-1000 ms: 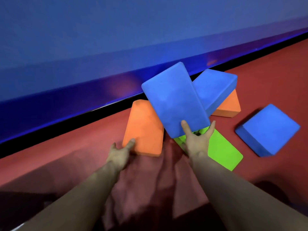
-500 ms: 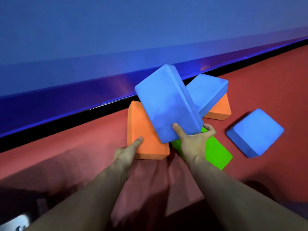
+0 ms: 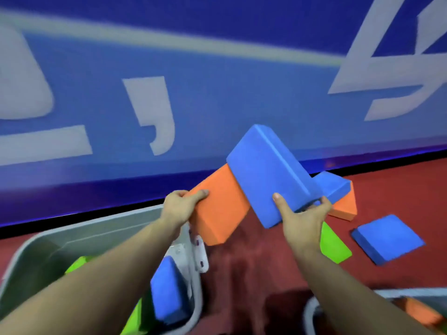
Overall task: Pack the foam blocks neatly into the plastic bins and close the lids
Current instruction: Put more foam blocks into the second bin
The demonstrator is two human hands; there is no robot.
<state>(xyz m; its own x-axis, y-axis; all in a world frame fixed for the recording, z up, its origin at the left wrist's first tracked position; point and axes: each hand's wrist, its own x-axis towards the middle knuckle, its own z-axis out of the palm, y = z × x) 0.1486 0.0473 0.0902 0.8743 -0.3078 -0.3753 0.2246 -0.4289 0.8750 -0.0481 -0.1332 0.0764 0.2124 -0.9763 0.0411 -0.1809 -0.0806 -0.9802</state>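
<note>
Gripping an orange rectangular foam block (image 3: 219, 209), the left hand (image 3: 179, 206) lifts it over the grey plastic bin (image 3: 96, 228); the right hand (image 3: 303, 220) clutches a blue rectangular foam block (image 3: 268, 175). Blurred white wall lettering (image 3: 152, 112) is unreadable beyond a comma.

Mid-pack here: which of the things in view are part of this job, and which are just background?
Part of the job:
- orange block, gripped by the left hand
- blue block, gripped by the right hand
- loose floor blocks: blue, green, orange, blue
- grey bin, part-filled
- second bin, lower right

Background:
- blue wall banner
- red floor
</note>
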